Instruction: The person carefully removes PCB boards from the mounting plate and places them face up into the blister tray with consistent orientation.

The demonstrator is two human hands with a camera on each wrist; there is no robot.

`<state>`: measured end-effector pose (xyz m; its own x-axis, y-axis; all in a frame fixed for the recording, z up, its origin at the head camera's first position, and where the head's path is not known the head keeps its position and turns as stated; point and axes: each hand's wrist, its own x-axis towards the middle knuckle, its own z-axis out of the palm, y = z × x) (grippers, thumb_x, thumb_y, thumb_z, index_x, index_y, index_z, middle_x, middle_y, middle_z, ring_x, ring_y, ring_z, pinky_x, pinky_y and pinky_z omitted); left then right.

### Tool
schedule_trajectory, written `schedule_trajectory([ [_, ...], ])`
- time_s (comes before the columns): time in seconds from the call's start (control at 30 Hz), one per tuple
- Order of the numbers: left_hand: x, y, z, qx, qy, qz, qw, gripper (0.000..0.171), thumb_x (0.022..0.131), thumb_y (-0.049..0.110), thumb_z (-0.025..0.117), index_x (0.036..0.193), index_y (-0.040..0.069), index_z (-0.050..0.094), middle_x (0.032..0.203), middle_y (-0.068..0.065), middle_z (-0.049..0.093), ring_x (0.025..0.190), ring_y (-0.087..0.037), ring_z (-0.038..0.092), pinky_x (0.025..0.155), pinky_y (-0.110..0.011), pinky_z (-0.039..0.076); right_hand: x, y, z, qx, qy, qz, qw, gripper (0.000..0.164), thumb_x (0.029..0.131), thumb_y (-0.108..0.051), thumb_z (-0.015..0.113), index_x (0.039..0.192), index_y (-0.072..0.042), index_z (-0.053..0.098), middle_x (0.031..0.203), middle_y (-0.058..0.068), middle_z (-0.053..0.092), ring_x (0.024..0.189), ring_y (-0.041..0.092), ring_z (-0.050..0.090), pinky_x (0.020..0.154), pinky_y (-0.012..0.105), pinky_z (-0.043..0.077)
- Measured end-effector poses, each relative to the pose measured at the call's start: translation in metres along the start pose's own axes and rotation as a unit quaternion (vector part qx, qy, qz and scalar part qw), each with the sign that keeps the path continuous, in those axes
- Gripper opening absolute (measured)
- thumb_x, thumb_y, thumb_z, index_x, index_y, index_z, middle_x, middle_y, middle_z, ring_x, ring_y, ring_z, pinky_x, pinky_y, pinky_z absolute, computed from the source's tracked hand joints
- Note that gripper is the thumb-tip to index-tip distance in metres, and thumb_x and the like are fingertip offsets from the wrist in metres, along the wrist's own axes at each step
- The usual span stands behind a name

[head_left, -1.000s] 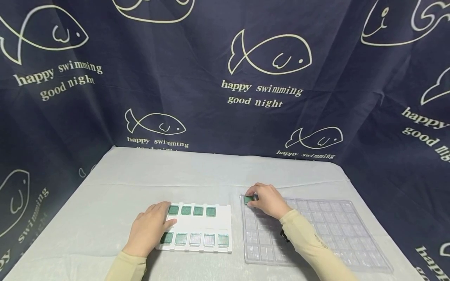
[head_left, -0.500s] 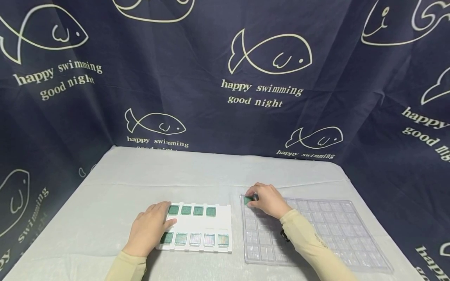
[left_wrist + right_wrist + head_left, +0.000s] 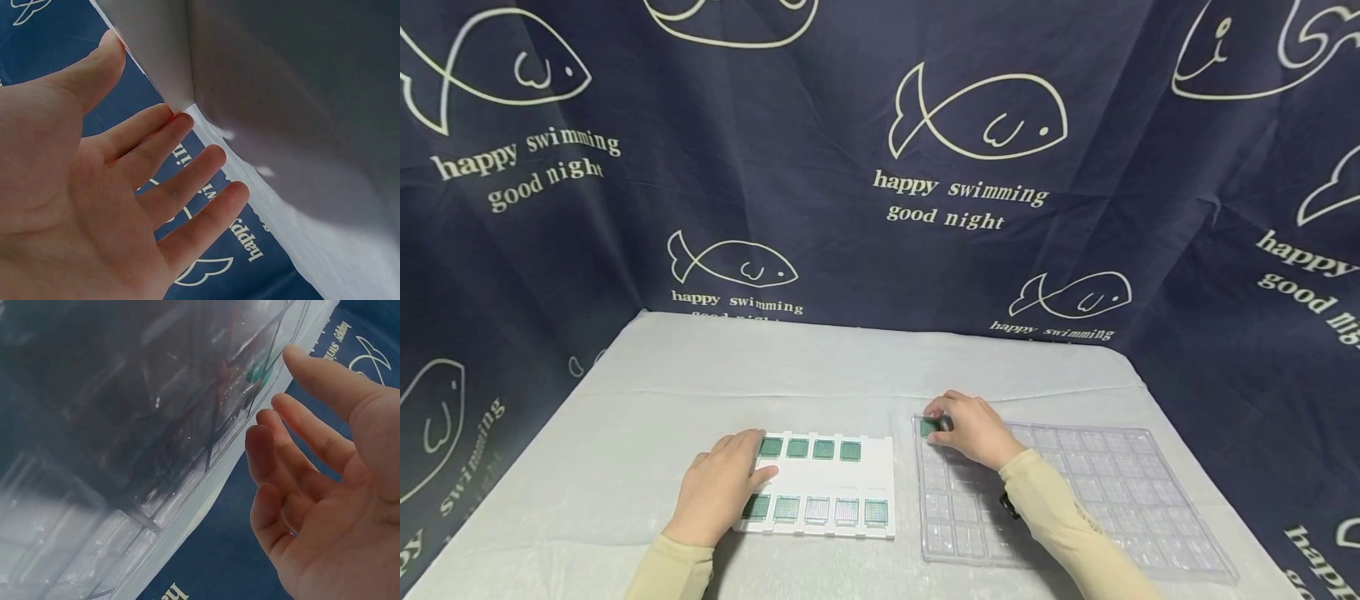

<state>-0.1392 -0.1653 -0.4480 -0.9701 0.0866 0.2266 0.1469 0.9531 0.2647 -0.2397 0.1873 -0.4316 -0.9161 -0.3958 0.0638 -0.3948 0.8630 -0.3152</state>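
In the head view my left hand (image 3: 717,485) rests on the left side of a white holder (image 3: 808,477), its thumb lying over the top. The left wrist view shows the fingers of this hand (image 3: 125,181) nearly straight at the holder's edge. Several small green circuit boards (image 3: 823,450) sit in two rows on the holder. My right hand (image 3: 976,429) pinches another green circuit board (image 3: 928,427) in the back left compartment of a clear plastic tray (image 3: 1082,462). Through the tray, the right wrist view shows a bit of green (image 3: 256,374) near the thumb tip.
A white cloth (image 3: 700,362) covers the table. Behind it and at both sides hangs a dark blue curtain (image 3: 835,167) with fish prints. The tray spreads rightward under my right forearm (image 3: 1067,525), and a narrow gap separates it from the holder.
The green board under my right fingers has settled slightly lower into the tray's corner compartment. My left hand and the holder stay in place.
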Motion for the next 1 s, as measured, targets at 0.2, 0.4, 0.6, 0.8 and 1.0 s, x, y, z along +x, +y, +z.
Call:
schedule_trajectory([
  [0.2, 0.0007, -0.0006, 0.0, 0.001, -0.001, 0.0, 1.0, 0.058, 0.086, 0.033, 0.08, 0.131, 0.0, 0.062, 0.128, -0.015, 0.07, 0.118, -0.033, 0.066, 0.086, -0.052, 0.058, -0.0008, -0.0006, 0.0001, -0.006, 0.002, -0.006, 1.0, 0.037, 0.082, -0.025, 0.087, 0.115, -0.013, 0.074, 0.107, 0.001, 0.07, 0.079, 0.012, 0.06, 0.081, 0.038, 0.056],
  [0.4, 0.0003, 0.0002, -0.0009, 0.0, -0.006, -0.002, 1.0, 0.058, 0.086, 0.033, 0.079, 0.131, 0.0, 0.062, 0.128, -0.015, 0.07, 0.117, -0.033, 0.067, 0.084, -0.052, 0.058, -0.0026, -0.0023, 0.0005, 0.0, -0.005, 0.002, 1.0, 0.037, 0.083, -0.026, 0.086, 0.116, -0.013, 0.074, 0.109, 0.001, 0.07, 0.081, 0.012, 0.06, 0.08, 0.037, 0.056],
  [0.6, -0.0011, 0.0014, -0.0021, -0.001, 0.0, -0.002, 1.0, 0.058, 0.085, 0.033, 0.08, 0.13, 0.0, 0.063, 0.128, -0.016, 0.07, 0.116, -0.034, 0.067, 0.084, -0.052, 0.058, -0.0043, -0.0031, 0.0011, -0.001, -0.004, 0.002, 1.0, 0.034, 0.083, -0.026, 0.085, 0.114, -0.015, 0.074, 0.11, 0.0, 0.07, 0.087, 0.012, 0.063, 0.085, 0.039, 0.057],
  [0.8, -0.0007, 0.0006, -0.0004, 0.0, 0.005, 0.003, 1.0, 0.059, 0.085, 0.033, 0.08, 0.13, 0.0, 0.063, 0.127, -0.016, 0.07, 0.116, -0.034, 0.067, 0.084, -0.052, 0.058, -0.006, -0.0042, 0.0023, -0.001, 0.004, -0.004, 1.0, 0.033, 0.083, -0.025, 0.085, 0.112, -0.015, 0.075, 0.111, 0.0, 0.071, 0.091, 0.018, 0.067, 0.088, 0.041, 0.057],
  [1.0, -0.0004, -0.0006, 0.0008, 0.001, -0.003, -0.001, 1.0, 0.059, 0.086, 0.034, 0.08, 0.131, 0.0, 0.062, 0.129, -0.016, 0.07, 0.118, -0.034, 0.066, 0.086, -0.053, 0.058, -0.0071, -0.0049, 0.0035, -0.004, 0.012, -0.004, 1.0, 0.032, 0.083, -0.025, 0.085, 0.112, -0.016, 0.074, 0.11, 0.0, 0.071, 0.094, 0.021, 0.069, 0.088, 0.042, 0.058],
])
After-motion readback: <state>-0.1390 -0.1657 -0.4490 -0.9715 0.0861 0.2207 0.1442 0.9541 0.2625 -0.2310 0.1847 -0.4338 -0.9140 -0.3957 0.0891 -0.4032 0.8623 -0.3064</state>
